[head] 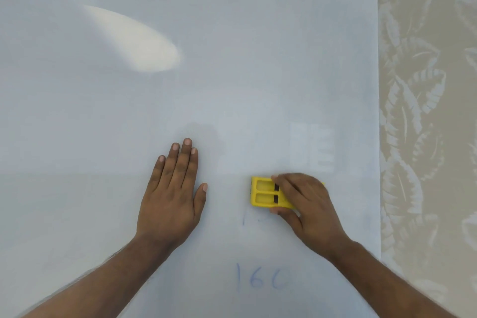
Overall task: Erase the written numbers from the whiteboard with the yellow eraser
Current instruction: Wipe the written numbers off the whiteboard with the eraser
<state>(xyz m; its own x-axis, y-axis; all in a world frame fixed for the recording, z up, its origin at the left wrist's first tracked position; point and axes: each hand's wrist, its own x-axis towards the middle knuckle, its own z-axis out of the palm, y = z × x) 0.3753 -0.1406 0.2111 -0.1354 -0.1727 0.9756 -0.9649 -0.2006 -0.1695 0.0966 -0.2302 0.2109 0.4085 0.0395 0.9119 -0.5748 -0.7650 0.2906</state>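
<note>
Whiteboard [232, 59] fills most of the head view, lying flat with its right edge against a beige cloth patterned with pale leaves [426, 111]. A bright oval glare [134, 41] sits on the board's upper left part.

The yellow eraser [265, 195] rests face down on the whiteboard, in its lower right part, near but not touching the board's right edge. Its back shows two recessed windows with small dark bars. The right hand [307, 209] is closed over the eraser's right end: fingers lie across the top edge and back, the thumb presses the near edge, and the left half of the eraser stays uncovered.

Just below the eraser, toward the person, a faint blue stroke [243, 219] remains on the whiteboard, with a pale smudge beside it. Farther down the board, near its bottom edge, the blue number 166 [260, 280] is written in thin marker lines, untouched by either hand; its last digit is faint and partly cut by the right forearm.

The left hand [173, 196] lies flat, palm down, on the whiteboard to the left of the eraser, well apart from it. Its fingers are straight and close together, pointing away from the person, with the thumb spread out toward the eraser. It holds nothing.
</note>
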